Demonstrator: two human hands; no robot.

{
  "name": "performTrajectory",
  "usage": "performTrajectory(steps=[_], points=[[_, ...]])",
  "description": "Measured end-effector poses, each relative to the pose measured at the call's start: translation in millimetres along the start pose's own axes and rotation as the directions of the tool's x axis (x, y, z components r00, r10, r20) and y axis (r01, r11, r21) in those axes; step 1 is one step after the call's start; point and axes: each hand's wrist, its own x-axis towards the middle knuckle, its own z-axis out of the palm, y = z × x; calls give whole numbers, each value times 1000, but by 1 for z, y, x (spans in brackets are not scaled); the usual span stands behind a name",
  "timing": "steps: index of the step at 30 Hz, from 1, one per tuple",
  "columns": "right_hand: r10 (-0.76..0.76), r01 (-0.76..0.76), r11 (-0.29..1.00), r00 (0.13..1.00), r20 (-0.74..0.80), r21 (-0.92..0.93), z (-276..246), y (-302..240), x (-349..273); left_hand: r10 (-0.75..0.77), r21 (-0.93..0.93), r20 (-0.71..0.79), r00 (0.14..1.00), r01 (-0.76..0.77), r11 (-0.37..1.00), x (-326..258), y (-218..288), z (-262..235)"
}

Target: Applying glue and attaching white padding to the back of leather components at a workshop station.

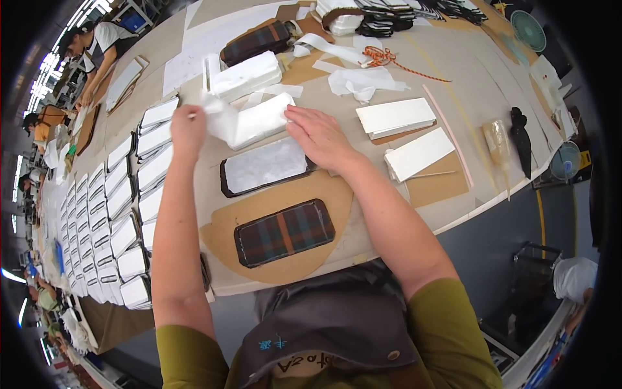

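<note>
My left hand [188, 131] pinches a thin white sheet [220, 120] and lifts it off a stack of white sheets [262, 118] on the table. My right hand [319, 137] lies flat with fingers spread, pressing the right end of that stack and the top of a black-rimmed rectangular panel [262, 166] with a white lining. Nearer to me a plaid rectangular panel [285, 232] lies on a brown cardboard sheet [227, 223].
Rows of white-lined panels [123, 214] fill the table's left side. White block stacks [396, 117] [419, 153], a glue bottle [497, 144] and a black tool [520, 139] lie right. A plaid case [256, 40], white strips and orange cord [382, 57] lie beyond. Other people work far left.
</note>
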Motion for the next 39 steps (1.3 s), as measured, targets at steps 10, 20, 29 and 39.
performTrajectory(steps=[10, 20, 29, 39], points=[[90, -30, 717, 995, -50, 697, -26, -53, -17, 72, -960, 269, 960, 261, 104, -126, 90, -81], [136, -455, 238, 891, 434, 858, -39, -98, -72, 51, -887, 459, 887, 455, 80, -207, 78, -70], [225, -373, 656, 927, 302, 656, -41, -114, -96, -149, -622, 497, 855, 471, 626, -225, 80, -88], [212, -277, 915, 949, 235, 293, -32, -106, -124, -114, -181, 277, 954, 168, 969, -256, 67, -68]])
